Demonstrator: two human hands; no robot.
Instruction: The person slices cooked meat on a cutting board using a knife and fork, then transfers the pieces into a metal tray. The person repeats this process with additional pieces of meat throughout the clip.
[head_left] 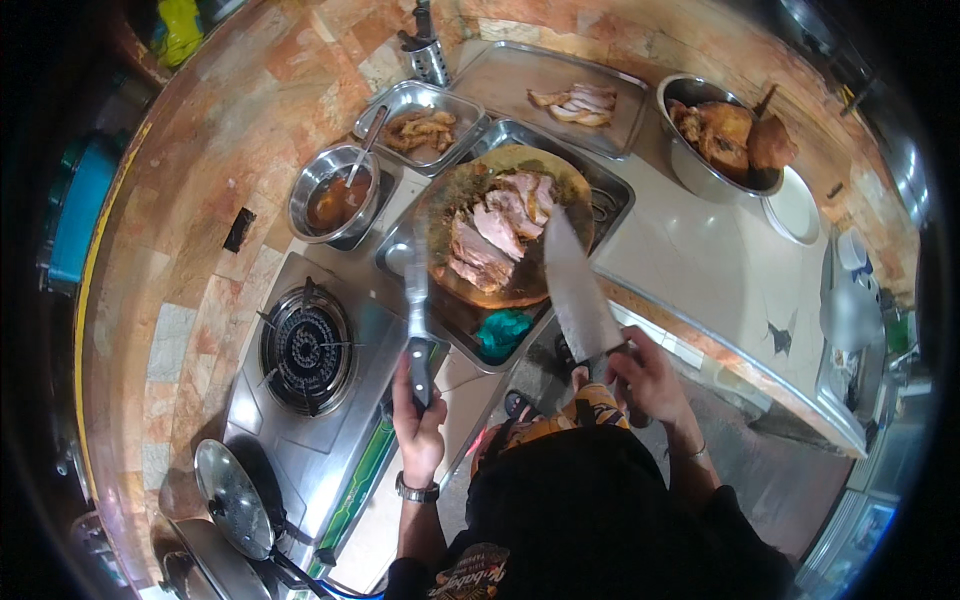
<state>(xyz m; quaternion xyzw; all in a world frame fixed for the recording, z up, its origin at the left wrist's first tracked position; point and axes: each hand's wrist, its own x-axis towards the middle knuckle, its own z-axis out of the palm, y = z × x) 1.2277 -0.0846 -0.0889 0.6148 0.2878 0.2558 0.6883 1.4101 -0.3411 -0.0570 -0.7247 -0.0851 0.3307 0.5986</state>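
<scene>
My left hand (419, 432) is closed round the black riveted handle of a carving fork (417, 320). Its steel end points away from me at the left edge of the round wooden chopping board (455, 172), and its tip is blurred. In my right hand (648, 378) is a broad-bladed knife (580, 295), its blade tilted up-left and its tip beside the meat. Thick slices of pale roast meat (497, 226) lie in a row on the board. Under the board sits a metal tray (622, 200), with a green crumpled cloth or scrubber (503, 333) at its near corner.
Left of the board stand a bowl of brown sauce (335, 205) with a spoon and a tray of fried pieces (420, 130). Behind lies a tray (500, 75) with sliced meat. A bowl of large meat pieces (725, 135) stands far right. A gas burner (307, 343) is near left.
</scene>
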